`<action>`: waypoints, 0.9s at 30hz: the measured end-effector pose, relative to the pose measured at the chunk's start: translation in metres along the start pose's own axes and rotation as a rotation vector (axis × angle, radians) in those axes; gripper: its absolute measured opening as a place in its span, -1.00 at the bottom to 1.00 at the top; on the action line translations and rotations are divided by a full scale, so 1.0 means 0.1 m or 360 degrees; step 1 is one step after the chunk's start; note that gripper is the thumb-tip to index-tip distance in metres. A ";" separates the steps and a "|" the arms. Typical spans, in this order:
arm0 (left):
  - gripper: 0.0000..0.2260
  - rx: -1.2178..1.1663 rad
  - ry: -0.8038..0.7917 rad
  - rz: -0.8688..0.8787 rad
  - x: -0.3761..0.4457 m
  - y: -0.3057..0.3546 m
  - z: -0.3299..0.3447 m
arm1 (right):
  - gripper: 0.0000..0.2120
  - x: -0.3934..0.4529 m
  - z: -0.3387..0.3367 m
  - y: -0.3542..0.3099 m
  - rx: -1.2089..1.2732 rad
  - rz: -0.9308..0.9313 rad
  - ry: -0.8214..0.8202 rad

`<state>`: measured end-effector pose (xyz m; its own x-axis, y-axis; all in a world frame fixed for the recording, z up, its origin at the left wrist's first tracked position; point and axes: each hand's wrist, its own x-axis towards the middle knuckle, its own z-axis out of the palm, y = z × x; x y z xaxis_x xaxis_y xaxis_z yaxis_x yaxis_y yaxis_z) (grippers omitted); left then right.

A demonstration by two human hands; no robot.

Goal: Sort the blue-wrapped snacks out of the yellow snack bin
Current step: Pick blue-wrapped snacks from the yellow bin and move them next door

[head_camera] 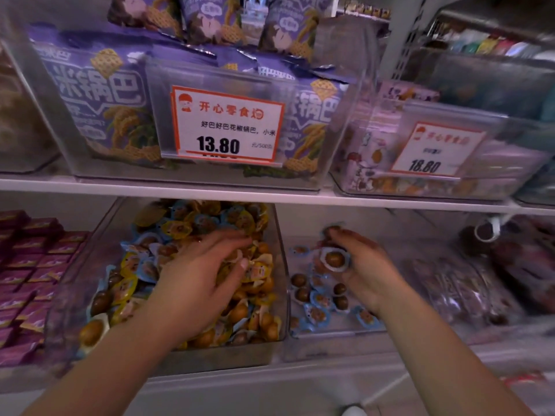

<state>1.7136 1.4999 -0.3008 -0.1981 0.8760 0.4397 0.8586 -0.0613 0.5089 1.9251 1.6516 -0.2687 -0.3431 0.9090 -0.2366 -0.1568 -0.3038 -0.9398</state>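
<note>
We see the left hand, fingers spread, resting in the yellow snack bin; the right hand pinches a blue-wrapped snack over the clear bin at three o'clock; the shelf overhangs at twelve.

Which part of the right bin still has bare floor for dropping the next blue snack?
Bare floor runs along the right bin's right side, beyond the right hand, and along its front wall. Blue snacks crowd its left half. The yellow bin under the left hand is packed.
</note>
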 end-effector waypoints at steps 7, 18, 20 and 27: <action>-0.48 0.0553 -0.0394 0.0093 -0.01 -0.07 0.07 | -0.77 0.34 -0.24 -0.06 -0.0359 0.0023 0.0055; -0.60 0.0552 -0.0373 -0.0010 0.00 -0.12 -0.16 | -0.75 0.16 0.28 -0.03 -0.0875 -0.0847 0.0146; -0.61 0.0553 -0.0301 -0.0072 -0.01 -0.20 -0.26 | -0.79 0.03 0.48 0.04 -0.1226 -0.1070 -0.0085; -0.71 0.0534 -0.0127 -0.0300 -0.12 -0.44 -0.47 | -0.55 -0.06 1.04 0.26 -0.2486 -0.1178 -0.0652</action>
<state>1.6565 1.4692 -0.2937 -0.3410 0.8922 0.2961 0.9202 0.2523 0.2994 1.8266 1.6090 -0.2661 -0.8413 0.5204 0.1467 0.4884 0.8478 -0.2066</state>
